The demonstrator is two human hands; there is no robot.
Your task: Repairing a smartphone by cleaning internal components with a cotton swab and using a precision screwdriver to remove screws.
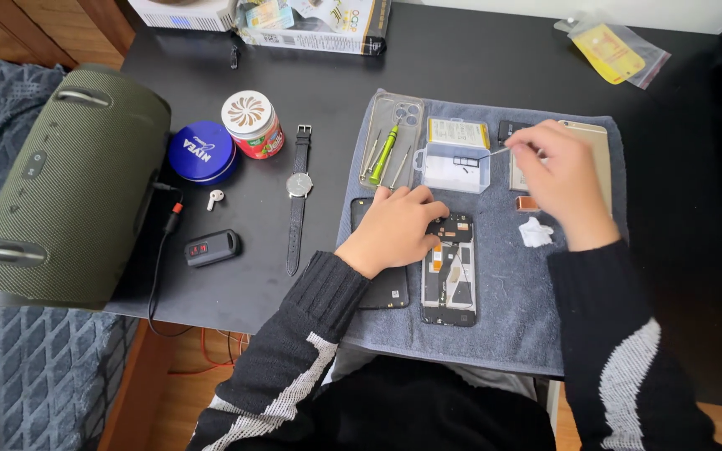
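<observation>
Left hand comes down flat-ish, fingers curled, pressing on the top end of the opened black smartphone body with its exposed boards and orange flex strips – it holds nothing, just pins the phone to the grey towel mat. The phone stretches away below the knuckles, toward the person's lap, and a black back panel lies just beside it under the wrist

Over to the right hand: fingers pinched shut on a thin metal tweezers tool, tip aimed left over the small clear plastic parts box. That hand sits up and to the right of the phone, well apart from the left one. Beneath it, a pale gold phone back; near the wrist, a crumpled white scrap and a small copper-coloured piece

Behind the box, a yellowish flat battery. To its left, a clear phone case holding a green-handled screwdriver

Off the mat on the black table: a black-strapped wristwatch, round blue tin, white earbud, black key fob, and an olive-green cylindrical speaker
</observation>
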